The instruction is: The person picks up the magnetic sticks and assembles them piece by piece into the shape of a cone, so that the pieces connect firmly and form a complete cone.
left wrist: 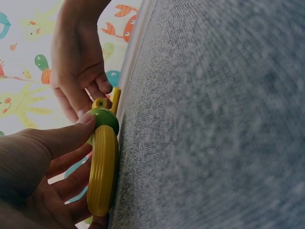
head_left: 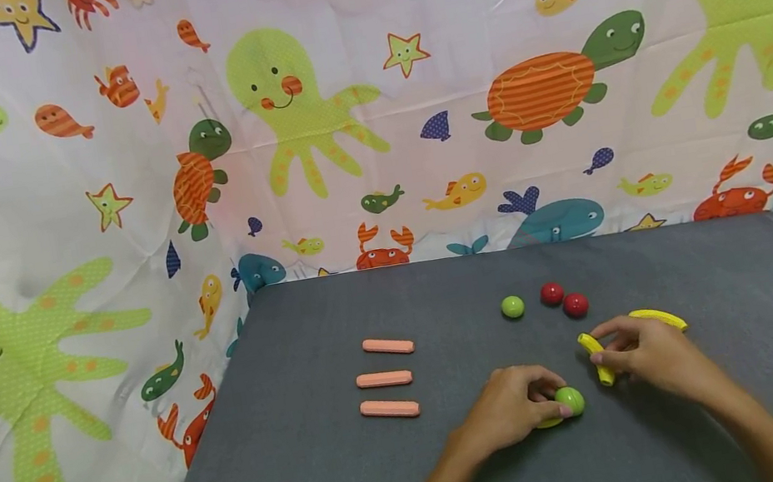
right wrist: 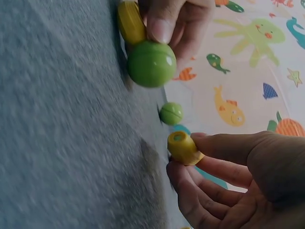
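While left grip (head_left: 510, 408) pinches ball (head_left: 571, 400)—right grip (head_left: 653, 352), banana (right wrist: 182, 149).

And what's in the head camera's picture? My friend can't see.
A left hand pinches a green ball beside a yellow piece; the right hand holds another piece. The grey table has three pink sticks, two red balls, another green ball and a third yellow piece; patterned cloth behind.

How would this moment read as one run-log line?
left hand: holds green ball | right hand: pinches yellow piece | untouched: three pink sticks, two red balls
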Available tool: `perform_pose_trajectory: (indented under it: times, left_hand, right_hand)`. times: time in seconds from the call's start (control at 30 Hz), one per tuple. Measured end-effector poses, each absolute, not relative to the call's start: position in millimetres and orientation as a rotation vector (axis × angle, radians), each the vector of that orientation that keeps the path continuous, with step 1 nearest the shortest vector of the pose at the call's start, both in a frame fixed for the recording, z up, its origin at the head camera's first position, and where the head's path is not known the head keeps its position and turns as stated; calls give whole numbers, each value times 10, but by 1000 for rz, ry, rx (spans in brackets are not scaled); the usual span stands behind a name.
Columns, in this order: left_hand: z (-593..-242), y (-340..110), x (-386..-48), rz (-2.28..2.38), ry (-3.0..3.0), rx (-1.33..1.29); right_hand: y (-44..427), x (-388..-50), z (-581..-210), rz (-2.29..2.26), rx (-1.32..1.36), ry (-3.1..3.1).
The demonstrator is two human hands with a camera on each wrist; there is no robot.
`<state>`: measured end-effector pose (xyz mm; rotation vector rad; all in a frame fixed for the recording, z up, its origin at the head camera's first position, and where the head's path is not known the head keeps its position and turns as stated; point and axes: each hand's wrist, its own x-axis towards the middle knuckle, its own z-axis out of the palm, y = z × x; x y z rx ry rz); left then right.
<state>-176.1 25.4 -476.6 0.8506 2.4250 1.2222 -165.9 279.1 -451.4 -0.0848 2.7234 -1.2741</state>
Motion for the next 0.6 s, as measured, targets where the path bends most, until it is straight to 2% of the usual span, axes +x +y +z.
perform_pose_trajectory:
  times: [0.6]
  left_hand:
    - [-4762, 245, -1768, 1275, 2390, 837]
  right_hand:
    - [2559, -1614, -4575, -1349, -30, 2651]
